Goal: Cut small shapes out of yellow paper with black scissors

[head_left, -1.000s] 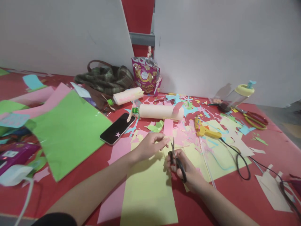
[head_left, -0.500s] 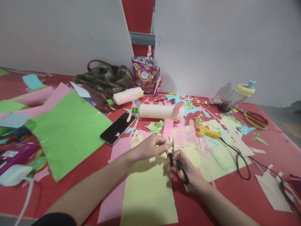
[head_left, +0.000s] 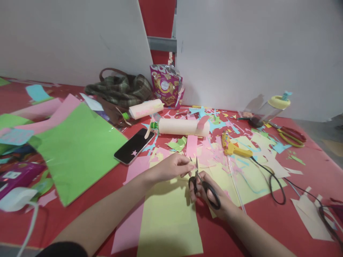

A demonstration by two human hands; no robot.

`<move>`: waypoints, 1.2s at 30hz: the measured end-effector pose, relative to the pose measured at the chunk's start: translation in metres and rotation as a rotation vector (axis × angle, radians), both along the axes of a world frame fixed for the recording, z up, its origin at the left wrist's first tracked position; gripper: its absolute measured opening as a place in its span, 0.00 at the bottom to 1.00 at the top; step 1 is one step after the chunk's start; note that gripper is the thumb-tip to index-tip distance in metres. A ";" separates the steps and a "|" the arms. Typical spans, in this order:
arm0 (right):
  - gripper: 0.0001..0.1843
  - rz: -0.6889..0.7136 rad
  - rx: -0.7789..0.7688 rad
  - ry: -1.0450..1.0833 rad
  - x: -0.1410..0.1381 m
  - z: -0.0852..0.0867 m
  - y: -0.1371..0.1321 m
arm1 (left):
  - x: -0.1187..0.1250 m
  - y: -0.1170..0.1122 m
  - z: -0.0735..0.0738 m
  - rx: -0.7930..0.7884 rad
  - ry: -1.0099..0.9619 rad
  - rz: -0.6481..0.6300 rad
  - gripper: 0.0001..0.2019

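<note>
My right hand (head_left: 207,191) grips a pair of black-handled scissors (head_left: 205,185) whose blades stand apart and point away from me. Pinched between the fingertips of my left hand (head_left: 175,166) is a small scrap of pale paper (head_left: 192,167), close beside the blades; its shape is too small to make out. Below both hands lies a yellow paper sheet (head_left: 168,221), partly over a pink paper sheet (head_left: 125,221). Beyond the hands rests a cream paper-wrapped roll (head_left: 179,127) with a green cap at its left end.
A phone (head_left: 134,146) lies left of the hands, near a green sheet (head_left: 77,150). On the right are a yellow glue gun (head_left: 237,148) with a black cord, red-handled pliers (head_left: 292,135) and a clear jar (head_left: 272,109). A snack bag (head_left: 167,85) stands at the back amid paper scraps.
The scissors' handles have spread wider and the blades have opened further. The left hand has barely moved and keeps its pinch.
</note>
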State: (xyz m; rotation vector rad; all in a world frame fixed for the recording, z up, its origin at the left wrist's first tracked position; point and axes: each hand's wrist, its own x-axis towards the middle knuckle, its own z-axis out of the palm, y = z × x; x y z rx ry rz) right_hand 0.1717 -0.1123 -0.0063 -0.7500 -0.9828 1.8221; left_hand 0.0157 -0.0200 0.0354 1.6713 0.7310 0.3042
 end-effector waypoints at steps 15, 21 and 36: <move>0.16 -0.027 0.030 0.003 -0.002 -0.001 -0.001 | 0.006 -0.007 -0.002 -0.040 -0.018 0.062 0.15; 0.15 -0.043 0.028 0.018 -0.002 -0.002 -0.001 | 0.009 -0.011 -0.006 -0.031 -0.042 0.131 0.16; 0.15 -0.081 0.075 -0.080 -0.003 -0.005 -0.001 | 0.017 -0.022 -0.007 -0.145 -0.146 0.254 0.15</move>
